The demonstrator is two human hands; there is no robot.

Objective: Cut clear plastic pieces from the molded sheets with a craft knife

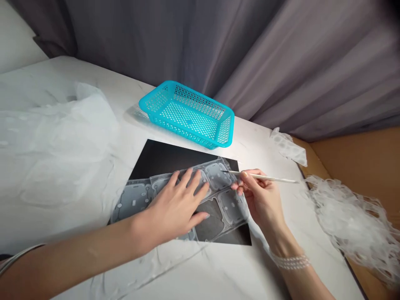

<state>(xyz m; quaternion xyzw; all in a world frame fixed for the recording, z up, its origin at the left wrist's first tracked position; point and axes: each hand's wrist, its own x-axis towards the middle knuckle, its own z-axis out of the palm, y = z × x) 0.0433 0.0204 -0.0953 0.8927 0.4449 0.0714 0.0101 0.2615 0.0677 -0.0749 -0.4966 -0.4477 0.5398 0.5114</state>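
A translucent moulded sheet (pixel 231 204) with rounded rectangular panels, small holes and slots lies across a black mat (pixel 162 156). One panel opening shows the mat through it. My left hand (pixel 176 200) lies flat on the sheet, fingers spread, and holds nothing. A slim white stick-like tool (pixel 271 178) with a dark pointed tip is held in my right hand (pixel 261 193), pinched between thumb and fingers. Its tip meets or hovers just over the upper right panel; I cannot tell which. Part of the sheet is hidden under my left hand and forearm.
A blue plastic basket (pixel 187 129) stands behind the mat. Translucent sheets (pixel 56 146) are heaped at the left. Stringy translucent scraps (pixel 353 225) lie at the right by a cardboard surface (pixel 365 162), with a small piece (pixel 289 148) farther back. Grey curtains (pixel 175 46) hang behind the table.
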